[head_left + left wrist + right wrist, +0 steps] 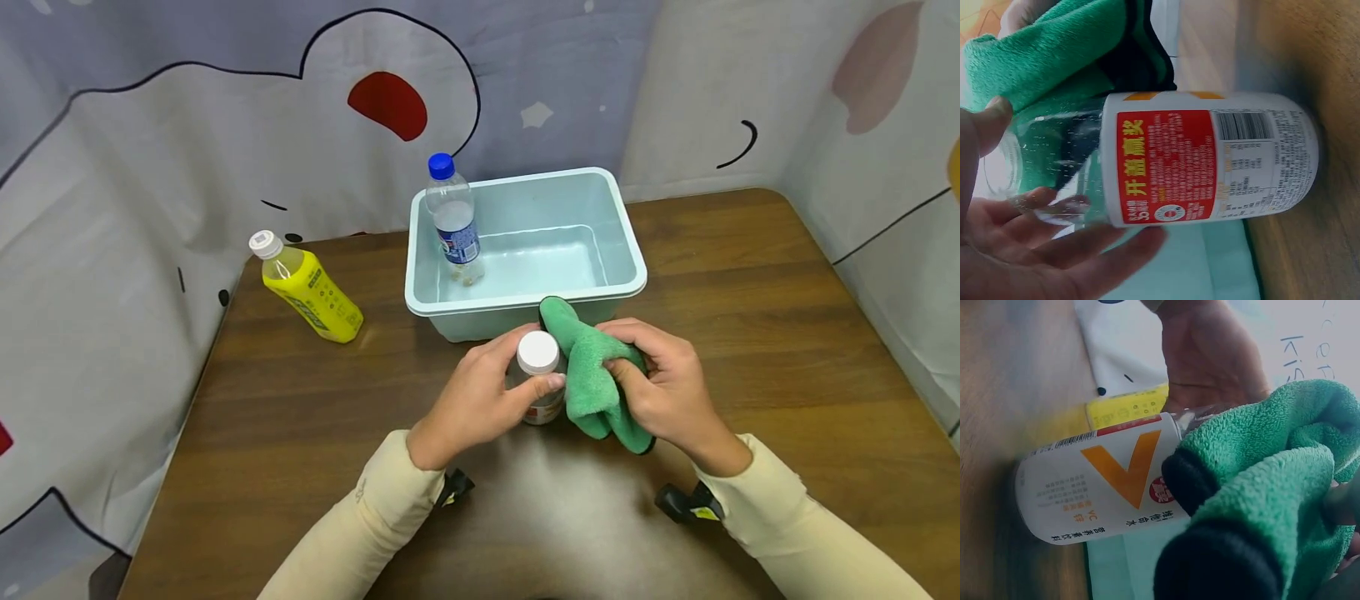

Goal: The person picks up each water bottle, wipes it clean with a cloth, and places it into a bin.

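A clear plastic bottle with a white cap (538,352) and a white, red and orange label (1210,159) stands upright on the table. My left hand (487,387) holds it near the top, thumb on the near side and fingers behind. Bunched in my right hand (667,387) is a green cloth (592,375) with dark edging, pinched between thumb and fingers. In the right wrist view the cloth (1272,456) overlaps the bottle's upper part, close beside the label (1104,478).
Behind the hands sits a pale blue plastic tub (525,302), with a blue-capped clear bottle (453,221) standing in its left end. A yellow drink bottle (315,292) with a white cap is farther left on the wooden table (300,467). A printed curtain (225,150) hangs behind.
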The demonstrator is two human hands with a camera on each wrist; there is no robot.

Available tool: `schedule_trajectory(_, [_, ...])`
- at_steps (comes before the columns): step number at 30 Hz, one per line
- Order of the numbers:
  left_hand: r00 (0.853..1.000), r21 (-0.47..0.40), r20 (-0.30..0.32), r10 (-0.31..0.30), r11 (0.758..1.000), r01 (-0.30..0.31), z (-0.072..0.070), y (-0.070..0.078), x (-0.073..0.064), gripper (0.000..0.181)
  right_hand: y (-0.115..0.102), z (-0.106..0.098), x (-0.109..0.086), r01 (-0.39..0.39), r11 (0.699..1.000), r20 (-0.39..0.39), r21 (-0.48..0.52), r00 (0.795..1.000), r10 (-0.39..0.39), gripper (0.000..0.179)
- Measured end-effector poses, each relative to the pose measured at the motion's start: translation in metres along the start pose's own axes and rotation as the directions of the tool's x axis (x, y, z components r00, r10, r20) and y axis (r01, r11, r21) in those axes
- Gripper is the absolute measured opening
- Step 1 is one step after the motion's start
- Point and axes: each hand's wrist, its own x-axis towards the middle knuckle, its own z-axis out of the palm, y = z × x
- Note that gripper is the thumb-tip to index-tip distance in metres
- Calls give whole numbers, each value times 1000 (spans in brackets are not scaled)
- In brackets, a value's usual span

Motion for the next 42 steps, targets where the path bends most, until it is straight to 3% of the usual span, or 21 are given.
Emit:
schedule_trajectory(4, [997, -11, 75, -11, 1000, 12, -2, 2, 0, 52, 2, 2, 1, 12, 1000, 33, -12, 999, -12, 38])
schedule_trajectory(8, [996, -16, 86, -9, 1000, 10, -2, 2, 1, 51, 1, 2, 1, 22, 999, 130, -24, 991, -18, 47])
schedule_trajectory(14, [994, 26, 102, -42, 999, 39, 1, 1, 0, 57, 4, 0, -1, 5, 1000, 272, -8, 962, -2, 57])
schedule_trajectory(22, [993, 30, 101, -60, 998, 57, 1, 2, -1, 60, 8, 4, -3, 12, 996, 208, -85, 978, 6, 47])
schedule_trajectory(26, [993, 31, 96, -69, 997, 66, 1, 4, -1, 61, 10, 6, -1, 61, 989, 177, -132, 984, -37, 38])
schedule_trajectory(34, [995, 20, 66, -68, 998, 66, 1, 3, -2, 62, 11, 7, 2, 234, 951, 227, -202, 956, -187, 40])
schedule_trajectory(42, [997, 27, 32, -68, 997, 67, 2, 3, -4, 63, 14, 7, -4, 249, 929, 295, -275, 941, -165, 34])
